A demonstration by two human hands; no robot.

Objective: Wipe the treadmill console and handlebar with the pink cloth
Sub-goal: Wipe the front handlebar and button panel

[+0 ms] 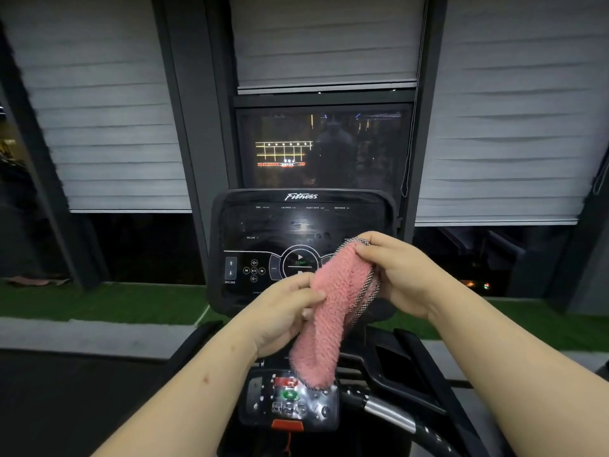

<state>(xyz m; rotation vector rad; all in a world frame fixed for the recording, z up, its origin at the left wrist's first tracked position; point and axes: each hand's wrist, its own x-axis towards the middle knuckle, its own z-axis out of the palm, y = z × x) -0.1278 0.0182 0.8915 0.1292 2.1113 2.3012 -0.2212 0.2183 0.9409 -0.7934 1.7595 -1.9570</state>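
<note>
Pink cloth point(333, 311) hangs in the air between two hands, in front of the black console point(263, 232). The left hand point(283, 311) pinches its left side. The right hand point(402, 275) grips its top edge. Nearer, a button panel point(290, 402) and the silver handlebar point(392, 413) sit below it.

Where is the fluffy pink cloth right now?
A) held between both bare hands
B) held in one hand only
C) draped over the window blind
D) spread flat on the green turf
A: the left hand and the right hand each pinch the fluffy pink cloth in front of the black treadmill console.
</note>
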